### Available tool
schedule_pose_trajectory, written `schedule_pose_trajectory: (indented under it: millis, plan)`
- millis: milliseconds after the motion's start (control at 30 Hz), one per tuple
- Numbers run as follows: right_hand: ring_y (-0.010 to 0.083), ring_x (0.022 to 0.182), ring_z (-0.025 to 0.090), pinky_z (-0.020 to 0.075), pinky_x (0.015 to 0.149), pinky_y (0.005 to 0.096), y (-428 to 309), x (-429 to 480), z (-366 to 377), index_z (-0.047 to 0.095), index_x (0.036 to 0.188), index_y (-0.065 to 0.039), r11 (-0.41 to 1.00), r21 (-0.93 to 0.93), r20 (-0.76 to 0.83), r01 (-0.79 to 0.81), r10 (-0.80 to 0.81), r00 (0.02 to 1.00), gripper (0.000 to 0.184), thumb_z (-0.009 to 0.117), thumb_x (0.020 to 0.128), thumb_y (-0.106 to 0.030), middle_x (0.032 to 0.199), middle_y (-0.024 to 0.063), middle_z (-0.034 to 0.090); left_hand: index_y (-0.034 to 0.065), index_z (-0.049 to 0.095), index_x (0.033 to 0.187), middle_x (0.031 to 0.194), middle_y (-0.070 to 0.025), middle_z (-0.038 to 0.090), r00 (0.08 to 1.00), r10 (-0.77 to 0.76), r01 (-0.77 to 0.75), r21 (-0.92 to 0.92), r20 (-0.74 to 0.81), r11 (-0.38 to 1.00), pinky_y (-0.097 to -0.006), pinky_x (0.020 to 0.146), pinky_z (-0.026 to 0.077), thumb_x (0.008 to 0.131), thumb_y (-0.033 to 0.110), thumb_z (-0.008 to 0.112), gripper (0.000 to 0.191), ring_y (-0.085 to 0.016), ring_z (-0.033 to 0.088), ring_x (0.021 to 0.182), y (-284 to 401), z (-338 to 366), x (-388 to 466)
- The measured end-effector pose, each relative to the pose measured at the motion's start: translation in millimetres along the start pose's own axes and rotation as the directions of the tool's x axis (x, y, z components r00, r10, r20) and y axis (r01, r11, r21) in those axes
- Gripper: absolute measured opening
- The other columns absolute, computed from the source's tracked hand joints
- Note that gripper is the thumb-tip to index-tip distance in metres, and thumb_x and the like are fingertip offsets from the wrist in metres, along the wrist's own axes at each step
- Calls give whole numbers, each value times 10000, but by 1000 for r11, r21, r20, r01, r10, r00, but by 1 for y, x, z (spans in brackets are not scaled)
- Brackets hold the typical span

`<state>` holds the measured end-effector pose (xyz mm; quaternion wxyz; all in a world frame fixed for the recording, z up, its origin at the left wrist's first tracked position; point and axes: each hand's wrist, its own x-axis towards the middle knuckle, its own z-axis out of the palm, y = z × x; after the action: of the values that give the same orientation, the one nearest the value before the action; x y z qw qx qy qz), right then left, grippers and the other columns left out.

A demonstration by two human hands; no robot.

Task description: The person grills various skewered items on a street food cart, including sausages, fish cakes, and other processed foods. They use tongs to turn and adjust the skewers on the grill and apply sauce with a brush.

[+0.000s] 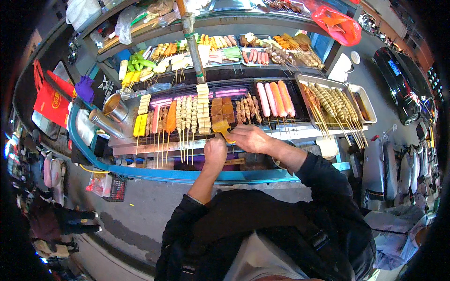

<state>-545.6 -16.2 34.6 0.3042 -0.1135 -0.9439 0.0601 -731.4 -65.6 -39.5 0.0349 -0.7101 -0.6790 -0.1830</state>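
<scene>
Before me is a grill [225,92] lined with skewers. My right hand [249,138] holds a yellow basting brush [221,127], its head against the lower end of brown block-shaped food on skewers [222,109]. Close beside it, my left hand [215,151] is closed near the lower ends of those skewers; what it grips is mostly hidden. To the left lie pale cube skewers [203,109], ball skewers [186,112], an orange skewer [171,116] and yellow pieces [140,125]. Small meat skewers [248,108] and pink and orange sausages [276,98] lie to the right.
A metal tray [302,82] of spiral skewers stands at the right. Metal canisters [115,107] stand at the left end. Behind the grill, a metal post [195,52] rises before shelves of skewered food. A blue rail [158,172] runs along the near edge. A person [59,219] is at lower left.
</scene>
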Motion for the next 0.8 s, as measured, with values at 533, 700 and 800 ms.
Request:
schedule_pose_trajectory:
  millis: [533, 700, 800]
  plan:
    - [328, 930, 686, 569, 826, 397, 16, -18, -29, 670, 1127, -31, 979, -47, -117, -200, 194, 974, 289, 706, 841, -53, 1021, 150, 702, 14, 624, 837, 622, -195, 667, 996, 70, -73, -56, -50, 996, -435, 528, 580, 920, 95, 563, 132, -344, 709, 585, 32, -1, -7]
    - [328, 861, 689, 553, 759, 401, 40, -2, -63, 699, 1094, -12, 914, 23, -428, -406, 376, 822, 186, 684, 918, -69, 938, 155, 703, -11, 592, 849, 655, -210, 679, 991, 66, -79, -112, -119, 991, -428, 516, 578, 872, 47, 574, 64, -344, 711, 595, 36, -11, -6]
    - [346, 899, 680, 552, 788, 404, 63, 6, -42, 679, 1126, -10, 931, 6, -363, -366, 343, 866, 222, 679, 909, -58, 974, 162, 702, -19, 597, 830, 658, -235, 671, 997, 48, -56, -144, -56, 988, -451, 524, 579, 882, 49, 561, 92, -363, 708, 598, 36, -9, -5]
